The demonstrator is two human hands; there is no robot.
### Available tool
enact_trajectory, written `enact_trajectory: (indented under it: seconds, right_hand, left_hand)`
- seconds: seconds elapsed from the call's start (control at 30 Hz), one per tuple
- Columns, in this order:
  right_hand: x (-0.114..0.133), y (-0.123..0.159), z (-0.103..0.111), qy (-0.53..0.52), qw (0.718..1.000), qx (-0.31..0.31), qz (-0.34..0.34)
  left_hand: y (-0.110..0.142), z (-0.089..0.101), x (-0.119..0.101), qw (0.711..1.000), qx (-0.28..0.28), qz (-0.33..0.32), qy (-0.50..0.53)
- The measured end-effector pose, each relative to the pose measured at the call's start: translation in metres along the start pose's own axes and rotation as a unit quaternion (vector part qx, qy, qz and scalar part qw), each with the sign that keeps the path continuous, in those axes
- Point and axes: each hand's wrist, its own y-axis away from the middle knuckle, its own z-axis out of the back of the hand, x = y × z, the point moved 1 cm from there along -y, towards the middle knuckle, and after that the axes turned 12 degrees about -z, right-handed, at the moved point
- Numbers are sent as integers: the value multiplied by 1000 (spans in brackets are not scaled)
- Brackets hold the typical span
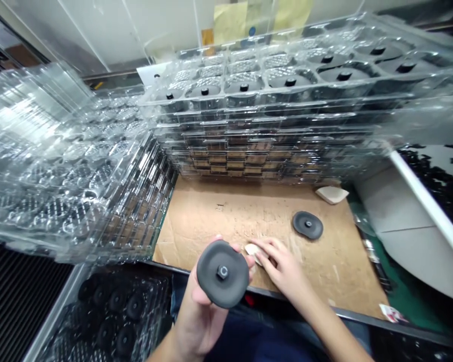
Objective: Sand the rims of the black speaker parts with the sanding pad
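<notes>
My left hand (pixel 196 311) grips a dark grey rubber disc (pixel 222 274) with a metal nut at its centre, held up facing me over the table's front edge. My right hand (pixel 283 266) rests on the cardboard sheet (pixel 230 211), its fingers closed on a small pale piece (pixel 253 250) just right of the held disc. A second grey disc (pixel 307 224) lies flat on the cardboard, to the right of and beyond my right hand.
A tall stack of clear plastic trays (pixel 272 115) holding discs stands at the back. Another clear tray stack (pixel 60 166) leans at the left. A tray of dark discs (pixel 113 311) sits low at the left. A pale wedge (pixel 332 194) lies near the stack.
</notes>
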Motion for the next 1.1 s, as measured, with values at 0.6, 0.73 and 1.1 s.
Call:
enact_trajectory:
  seconds: [0.6,0.73,1.1]
  right_hand:
    - [58,34,37,-195,977,42,-76]
    - [78,24,42,-201,951,204,-115]
    - [72,13,30,-470,791,283,-270]
  left_hand:
    - [-10,15,-7,763,260,-193,-559]
    - [-8,17,-8,817,216,-95,-526]
    - [-4,16,-5,886,157,89,-427]
